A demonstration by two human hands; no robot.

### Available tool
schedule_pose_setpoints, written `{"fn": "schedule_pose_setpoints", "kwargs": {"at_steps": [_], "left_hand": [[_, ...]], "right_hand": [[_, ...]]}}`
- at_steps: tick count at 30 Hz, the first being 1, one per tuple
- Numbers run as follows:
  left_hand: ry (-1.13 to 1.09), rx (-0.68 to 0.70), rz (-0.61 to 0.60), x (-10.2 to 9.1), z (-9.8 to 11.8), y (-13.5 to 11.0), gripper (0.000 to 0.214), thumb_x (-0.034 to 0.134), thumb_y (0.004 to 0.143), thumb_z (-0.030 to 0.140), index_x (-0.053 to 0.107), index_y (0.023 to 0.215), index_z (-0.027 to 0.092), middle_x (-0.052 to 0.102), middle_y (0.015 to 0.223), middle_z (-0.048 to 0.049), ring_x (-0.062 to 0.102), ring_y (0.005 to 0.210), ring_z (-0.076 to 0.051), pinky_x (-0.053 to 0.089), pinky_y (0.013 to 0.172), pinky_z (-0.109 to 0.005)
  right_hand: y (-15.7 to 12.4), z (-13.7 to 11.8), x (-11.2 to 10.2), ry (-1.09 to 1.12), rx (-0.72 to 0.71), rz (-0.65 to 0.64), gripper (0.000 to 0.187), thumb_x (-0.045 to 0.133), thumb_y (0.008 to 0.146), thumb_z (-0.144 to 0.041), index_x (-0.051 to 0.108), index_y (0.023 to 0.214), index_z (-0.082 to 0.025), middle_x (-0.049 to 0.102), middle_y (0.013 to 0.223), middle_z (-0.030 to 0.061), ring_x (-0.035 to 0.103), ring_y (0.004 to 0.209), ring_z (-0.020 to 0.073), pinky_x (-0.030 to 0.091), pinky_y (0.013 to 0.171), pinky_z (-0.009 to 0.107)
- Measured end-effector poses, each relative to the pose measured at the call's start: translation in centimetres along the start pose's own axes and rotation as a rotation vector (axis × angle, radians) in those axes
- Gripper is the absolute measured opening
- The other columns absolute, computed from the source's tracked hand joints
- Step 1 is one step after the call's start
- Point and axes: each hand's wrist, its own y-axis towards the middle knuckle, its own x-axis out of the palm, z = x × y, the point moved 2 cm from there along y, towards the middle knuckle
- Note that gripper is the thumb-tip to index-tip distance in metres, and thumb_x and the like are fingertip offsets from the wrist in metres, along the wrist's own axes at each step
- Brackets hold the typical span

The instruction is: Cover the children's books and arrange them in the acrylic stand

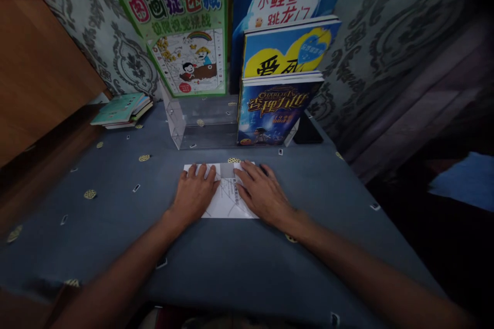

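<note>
A folded sheet of white paper (227,200) with printed text lies flat on the blue-grey tablecloth (231,262), near the middle of the table. My left hand (193,193) rests palm down on the paper's left half, fingers stretched out flat. On the right half lies my right hand (262,191), also palm down with its fingers extended and pressing on the sheet. Creases run across the paper between the two hands.
Behind the paper stands a clear acrylic holder (193,121) with upright children's books: a green one (181,25), a dark blue one (272,110). A small stack of books (121,109) lies at back left. A wooden panel (34,72) is on the left.
</note>
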Motion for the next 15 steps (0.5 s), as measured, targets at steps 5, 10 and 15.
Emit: {"fn": "schedule_pose_setpoints", "kwargs": {"at_steps": [5, 10, 15], "left_hand": [[0.0, -0.012, 0.001, -0.4, -0.3, -0.2, 0.038, 0.043, 0.105, 0.031, 0.057, 0.137, 0.017, 0.065, 0.131, -0.0179, 0.059, 0.126, -0.035, 0.052, 0.098, -0.051], [0.009, 0.021, -0.002, -0.8, -0.6, -0.3, 0.036, 0.041, 0.106, 0.032, 0.059, 0.133, 0.017, 0.066, 0.128, -0.016, 0.062, 0.117, -0.033, 0.051, 0.093, -0.047], [-0.028, 0.027, 0.016, -0.8, -1.3, -0.2, 0.032, 0.046, 0.104, 0.033, 0.061, 0.13, 0.02, 0.065, 0.127, -0.0145, 0.061, 0.116, -0.029, 0.048, 0.096, -0.045]], "right_hand": [[0.0, -0.1, -0.2, -0.002, 0.002, -0.013, 0.041, 0.042, 0.101, -0.023, 0.061, 0.136, -0.016, 0.06, 0.146, 0.0185, 0.051, 0.14, 0.0327, 0.039, 0.114, 0.058], [0.1, -0.3, -0.4, -0.023, 0.002, -0.041, 0.04, 0.043, 0.101, -0.022, 0.062, 0.135, -0.015, 0.06, 0.146, 0.0191, 0.051, 0.14, 0.0327, 0.039, 0.113, 0.058], [0.1, -0.2, -0.4, -0.022, -0.007, -0.025, 0.04, 0.043, 0.1, -0.023, 0.063, 0.135, -0.016, 0.06, 0.145, 0.0185, 0.052, 0.139, 0.0322, 0.039, 0.113, 0.056]]}}
